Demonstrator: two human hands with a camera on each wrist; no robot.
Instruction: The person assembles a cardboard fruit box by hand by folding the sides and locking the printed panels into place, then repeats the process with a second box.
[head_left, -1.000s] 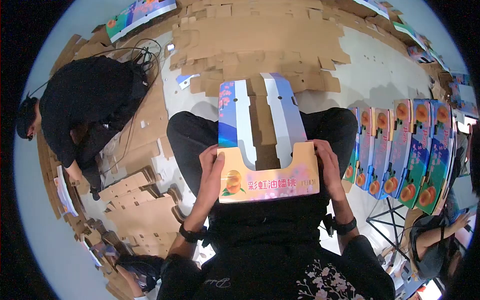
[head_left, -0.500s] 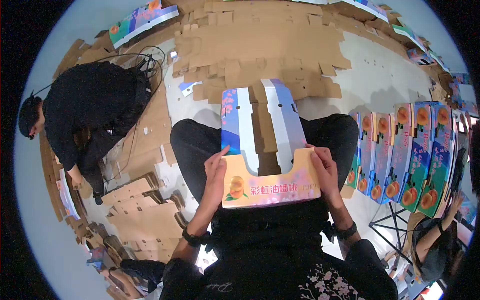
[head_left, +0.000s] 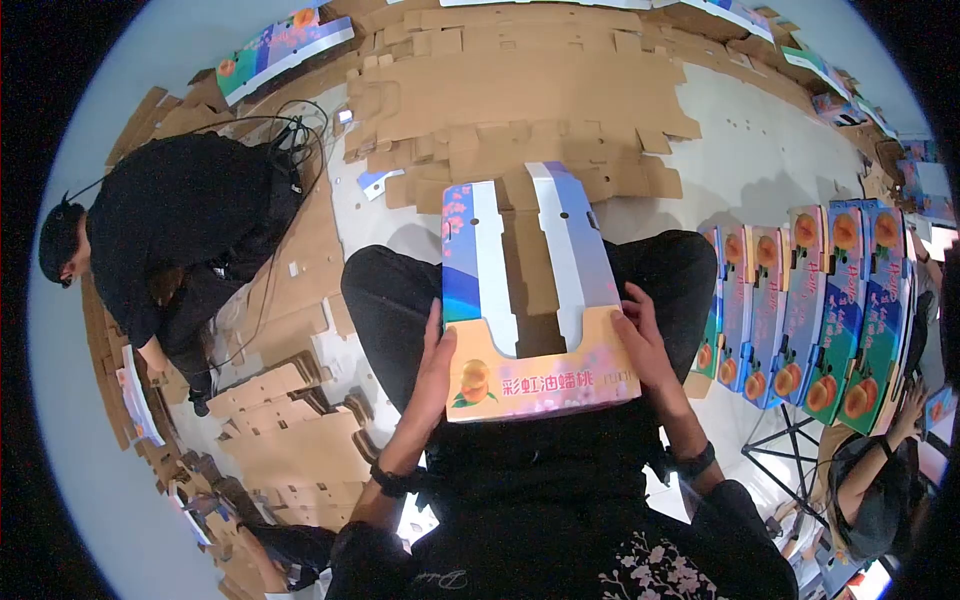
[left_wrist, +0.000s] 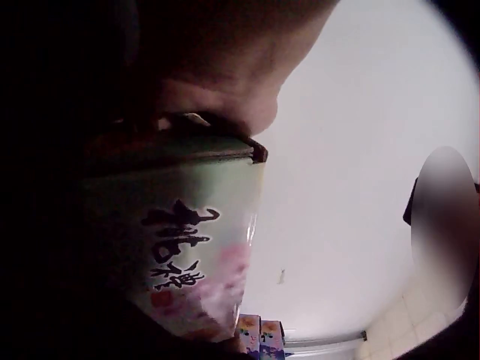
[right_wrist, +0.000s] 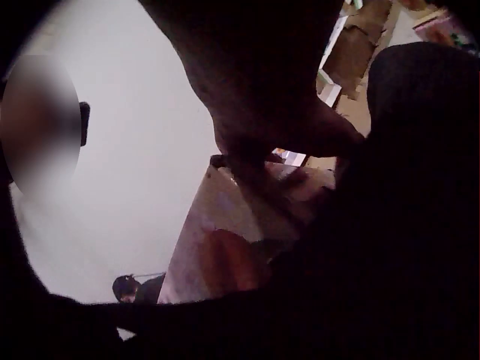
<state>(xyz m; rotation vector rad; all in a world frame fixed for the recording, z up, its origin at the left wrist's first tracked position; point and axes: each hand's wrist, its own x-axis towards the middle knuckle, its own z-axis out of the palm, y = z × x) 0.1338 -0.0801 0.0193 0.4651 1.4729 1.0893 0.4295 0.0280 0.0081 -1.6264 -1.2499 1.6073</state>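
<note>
A printed cardboard fruit box, with peaches and Chinese characters on its yellow end panel, lies over the person's lap in the head view. Its top has a long gap between two white-edged flaps, showing brown board inside. The left hand grips the near left corner, thumb on the yellow panel and fingers along the side. At the near right corner the right hand holds it likewise. The left wrist view shows a box side with dark characters below the hand; the right wrist view shows a peach-printed side.
Several printed boxes stand in a row at the right, near a black metal stand. Flattened brown cardboard covers the floor ahead. Another person in black bends down at the left, beside cables and cardboard sheets.
The box has shifted slightly toward the body in the head view. Both hands keep hold of its near corners, and the left fingers have slid down from the top edge to the side.
</note>
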